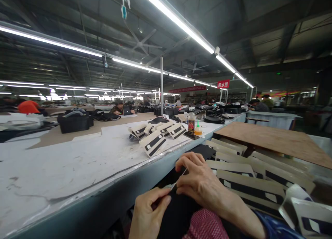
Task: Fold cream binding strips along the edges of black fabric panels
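1. Evidently pinching the pale strip (174,185) by its near end with the left hand (151,209), thumb against finger.
2. Curling the right hand (199,178) closely around its farther stretch.
3. Slanting lengthwise forward and rightward between these 2 hands, just beside the table (64,170).

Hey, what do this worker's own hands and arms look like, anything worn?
The left hand and right hand are ungloved, with no rings visible. A shiny, dark blue fabric sleeve sits back on the right forearm; no left sleeve shows.
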`<action>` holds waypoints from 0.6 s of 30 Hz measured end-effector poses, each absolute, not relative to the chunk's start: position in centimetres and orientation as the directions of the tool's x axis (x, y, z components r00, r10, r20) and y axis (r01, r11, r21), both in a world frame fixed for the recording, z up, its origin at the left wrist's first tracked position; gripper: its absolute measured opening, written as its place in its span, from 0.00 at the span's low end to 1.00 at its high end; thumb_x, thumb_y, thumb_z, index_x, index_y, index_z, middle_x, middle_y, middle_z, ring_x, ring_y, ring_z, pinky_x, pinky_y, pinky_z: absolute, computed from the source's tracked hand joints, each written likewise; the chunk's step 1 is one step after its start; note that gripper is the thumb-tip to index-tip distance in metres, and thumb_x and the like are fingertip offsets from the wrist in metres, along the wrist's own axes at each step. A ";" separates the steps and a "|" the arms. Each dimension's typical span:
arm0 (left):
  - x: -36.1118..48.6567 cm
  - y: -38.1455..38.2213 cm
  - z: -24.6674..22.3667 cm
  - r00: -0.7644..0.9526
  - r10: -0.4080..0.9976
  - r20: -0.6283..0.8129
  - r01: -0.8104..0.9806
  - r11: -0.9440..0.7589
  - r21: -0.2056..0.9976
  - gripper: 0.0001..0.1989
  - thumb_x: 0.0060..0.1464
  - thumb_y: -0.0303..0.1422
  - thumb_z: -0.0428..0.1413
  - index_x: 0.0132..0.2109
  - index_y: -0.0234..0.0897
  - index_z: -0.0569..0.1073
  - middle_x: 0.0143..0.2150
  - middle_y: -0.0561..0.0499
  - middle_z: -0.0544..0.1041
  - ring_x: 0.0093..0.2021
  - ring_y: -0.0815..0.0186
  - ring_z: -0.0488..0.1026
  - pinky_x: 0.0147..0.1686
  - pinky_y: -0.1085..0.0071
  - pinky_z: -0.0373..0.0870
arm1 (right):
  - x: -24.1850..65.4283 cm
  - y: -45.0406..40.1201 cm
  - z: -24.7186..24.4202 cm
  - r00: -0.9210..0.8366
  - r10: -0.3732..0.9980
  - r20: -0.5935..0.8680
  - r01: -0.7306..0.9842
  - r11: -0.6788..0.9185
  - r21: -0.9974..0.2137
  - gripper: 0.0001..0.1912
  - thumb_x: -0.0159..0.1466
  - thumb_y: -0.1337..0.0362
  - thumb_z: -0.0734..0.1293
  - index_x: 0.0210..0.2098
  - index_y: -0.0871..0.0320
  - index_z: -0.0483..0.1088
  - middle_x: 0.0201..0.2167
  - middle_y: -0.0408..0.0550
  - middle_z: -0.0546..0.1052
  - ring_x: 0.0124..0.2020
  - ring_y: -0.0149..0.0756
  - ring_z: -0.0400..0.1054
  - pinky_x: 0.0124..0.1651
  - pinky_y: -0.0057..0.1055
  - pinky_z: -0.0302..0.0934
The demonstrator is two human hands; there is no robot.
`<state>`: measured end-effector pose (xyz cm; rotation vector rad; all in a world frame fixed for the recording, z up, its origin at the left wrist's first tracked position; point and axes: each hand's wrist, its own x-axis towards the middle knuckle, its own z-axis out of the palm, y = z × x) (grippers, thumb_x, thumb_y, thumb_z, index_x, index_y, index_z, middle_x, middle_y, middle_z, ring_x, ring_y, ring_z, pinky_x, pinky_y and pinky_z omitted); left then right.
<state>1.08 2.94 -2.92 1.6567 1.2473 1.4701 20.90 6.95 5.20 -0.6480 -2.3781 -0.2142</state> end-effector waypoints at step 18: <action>-0.3 1.8 -4.1 -0.051 0.834 0.550 0.488 -0.459 0.742 0.12 0.63 0.35 0.57 0.42 0.43 0.87 0.31 0.51 0.84 0.31 0.65 0.81 0.33 0.76 0.73 | 23.3 8.3 2.1 -0.774 0.557 0.301 0.169 0.641 -0.749 0.20 0.67 0.51 0.73 0.57 0.45 0.78 0.54 0.53 0.83 0.68 0.55 0.65 0.73 0.67 0.35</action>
